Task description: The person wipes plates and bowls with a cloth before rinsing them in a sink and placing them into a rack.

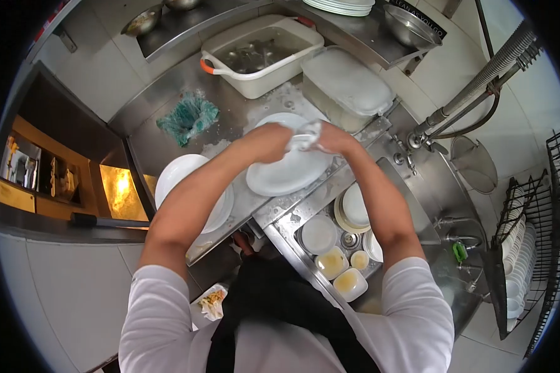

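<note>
Left hand [272, 142], right hand [333, 138]: my fingers are clenched round a blurred white thing [303, 140] above the plate [289, 176], near the tabletop [235, 113] edge beside the sink [300, 268]. Plate looks slick, stiff, breakable; I'd take its rim.

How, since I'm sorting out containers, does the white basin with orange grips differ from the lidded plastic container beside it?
The white basin is open on top; the lidded plastic container is covered. The basin has orange grips, while the container shows none. The basin's wall looks opaque, the container's translucent. Both stand on the metal counter, side by side.
</note>
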{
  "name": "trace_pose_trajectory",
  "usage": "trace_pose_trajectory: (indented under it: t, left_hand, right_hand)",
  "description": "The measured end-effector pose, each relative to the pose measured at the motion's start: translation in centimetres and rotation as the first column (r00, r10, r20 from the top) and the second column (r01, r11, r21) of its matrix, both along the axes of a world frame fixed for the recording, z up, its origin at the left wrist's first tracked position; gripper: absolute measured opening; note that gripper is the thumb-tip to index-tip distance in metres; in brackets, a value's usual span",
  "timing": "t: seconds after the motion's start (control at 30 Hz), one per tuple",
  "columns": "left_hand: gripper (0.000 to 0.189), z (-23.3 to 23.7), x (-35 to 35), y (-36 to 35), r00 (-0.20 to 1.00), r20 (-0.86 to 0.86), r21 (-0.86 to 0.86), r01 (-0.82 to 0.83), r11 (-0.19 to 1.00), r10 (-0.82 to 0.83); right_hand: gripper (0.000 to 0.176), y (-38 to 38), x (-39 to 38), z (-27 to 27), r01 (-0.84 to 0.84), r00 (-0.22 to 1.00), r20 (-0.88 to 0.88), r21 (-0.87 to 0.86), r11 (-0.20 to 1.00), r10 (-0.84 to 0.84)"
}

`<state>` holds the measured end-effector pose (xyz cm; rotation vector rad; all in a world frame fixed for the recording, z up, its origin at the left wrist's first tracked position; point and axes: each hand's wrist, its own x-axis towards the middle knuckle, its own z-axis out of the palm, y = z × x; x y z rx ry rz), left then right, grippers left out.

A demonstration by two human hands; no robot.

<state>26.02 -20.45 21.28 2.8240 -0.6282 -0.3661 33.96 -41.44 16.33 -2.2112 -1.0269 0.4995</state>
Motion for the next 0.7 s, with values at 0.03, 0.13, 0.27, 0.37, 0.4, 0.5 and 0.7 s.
trace_pose_trajectory:
  t: [0.03,0.13,0.27,0.37,0.4,0.5,0.7]
  left_hand:
    - [0.029,0.7,0.7,-1.1,0.999,0.007,0.171,0.035,0.985,-0.036]
    - [0.028,2.2,0.5,-0.3,0.959,0.212,-0.293,-0.123,0.948,0.19]
    - [0.029,-4.1,-1.8,0.7,0.786,-0.111,-0.861,-0.382,0.335,0.609]
    - [0.028,-11.5,-4.3,-3.5,0.68,-0.358,-0.915,-0.392,-0.095,0.64]
    - [0.029,-13.2,-5.2,-4.8,0.611,-0.364,-0.915,-0.376,-0.147,0.703]
    - [0.031,-14.2,-6.3,-4.1,0.49,-0.399,-0.886,-0.425,-0.187,0.775]
    - [0.036,-11.9,-9.5,5.9,0.359,-0.563,-0.818,-0.367,-0.442,0.744]
  right_hand:
    - [0.044,0.8,0.5,-0.4,-0.037,0.997,-0.061,0.115,0.993,0.044]
    - [0.04,-0.1,0.5,-1.5,0.076,0.995,-0.079,0.208,0.975,-0.06]
    - [0.046,-0.1,-3.5,-8.3,0.87,0.393,-0.919,0.364,0.334,-0.023]
    - [0.048,4.1,-8.2,-13.2,0.976,0.182,-0.945,0.207,0.067,0.273]
    - [0.051,5.5,-9.7,-13.2,0.982,0.101,-0.965,0.136,0.13,0.244]
    - [0.059,5.9,-11.4,-12.4,0.946,0.119,-0.985,0.151,0.287,0.128]
    - [0.044,1.1,-5.4,-4.8,0.69,0.721,-0.444,0.383,0.614,-0.532]
